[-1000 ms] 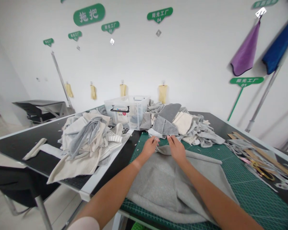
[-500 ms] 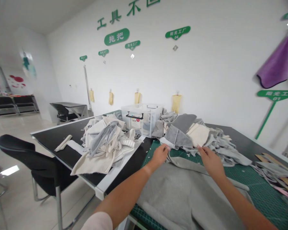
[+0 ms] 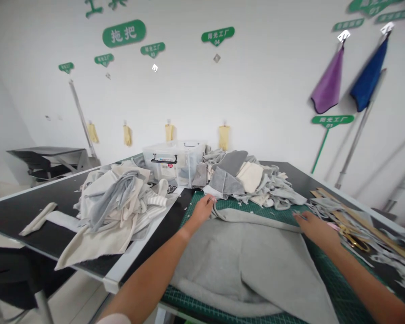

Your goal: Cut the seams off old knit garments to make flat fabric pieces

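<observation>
A large grey cloth [image 3: 256,256] is spread over a green cutting mat [image 3: 324,270] in front of me, its far edge rolled or folded over. My left hand [image 3: 202,209] pinches the cloth's far left corner. At the far right corner, my right hand [image 3: 317,227] has its fingers closed on the edge, though the fingertips partly hide the contact. The cloth's near edge curls in a thick fold, and a crease runs across its middle. Gold-handled scissors [image 3: 356,238] lie just right of my right hand.
A heap of grey and cream cloths [image 3: 111,198] covers the left of the black table [image 3: 6,225]. Behind the mat sit a clear plastic box [image 3: 168,164] and another cloth pile [image 3: 236,177]. Fabric strips [image 3: 391,256] lie at right; a black chair [image 3: 16,279] stands at left.
My view has turned right. My right hand has moved right, away from my left hand, and the grey cloth's far edge now lies straighter and flatter between them.
</observation>
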Motion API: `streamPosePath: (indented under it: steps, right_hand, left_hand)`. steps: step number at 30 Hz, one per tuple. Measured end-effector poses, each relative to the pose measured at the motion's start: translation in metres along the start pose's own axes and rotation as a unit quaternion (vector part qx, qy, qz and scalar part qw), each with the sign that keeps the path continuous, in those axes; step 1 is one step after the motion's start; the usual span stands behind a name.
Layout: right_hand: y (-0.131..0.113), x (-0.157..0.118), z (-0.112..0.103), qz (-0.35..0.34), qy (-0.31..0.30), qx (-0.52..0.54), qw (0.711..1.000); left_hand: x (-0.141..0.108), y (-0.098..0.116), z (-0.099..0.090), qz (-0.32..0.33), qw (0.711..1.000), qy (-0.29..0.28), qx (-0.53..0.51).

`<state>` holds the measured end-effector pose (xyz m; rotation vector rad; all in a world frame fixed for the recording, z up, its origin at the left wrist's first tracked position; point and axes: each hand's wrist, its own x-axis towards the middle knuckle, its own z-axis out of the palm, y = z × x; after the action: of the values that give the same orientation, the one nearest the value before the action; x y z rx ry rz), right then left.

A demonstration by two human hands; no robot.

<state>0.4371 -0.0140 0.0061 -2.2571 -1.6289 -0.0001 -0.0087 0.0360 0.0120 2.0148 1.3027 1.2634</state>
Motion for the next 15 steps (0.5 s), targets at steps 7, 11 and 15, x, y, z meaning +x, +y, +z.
streamPosePath:
  steps: [7, 11, 15]
  right_hand:
    - [0.010, -0.014, -0.010, 0.070, -0.045, -0.083, 0.993]
    - [0.012, -0.015, -0.012, 0.075, -0.041, -0.087, 0.993]
    - [0.018, -0.016, -0.012, 0.063, -0.017, -0.081, 0.995]
  left_hand:
    - [0.004, -0.005, 0.002, 0.009, 1.000, -0.012, 0.005]
    - [0.004, -0.008, 0.002, 0.013, 1.000, -0.013, 0.013]
    - [0.003, -0.004, 0.000, 0.010, 1.000, -0.011, 0.013]
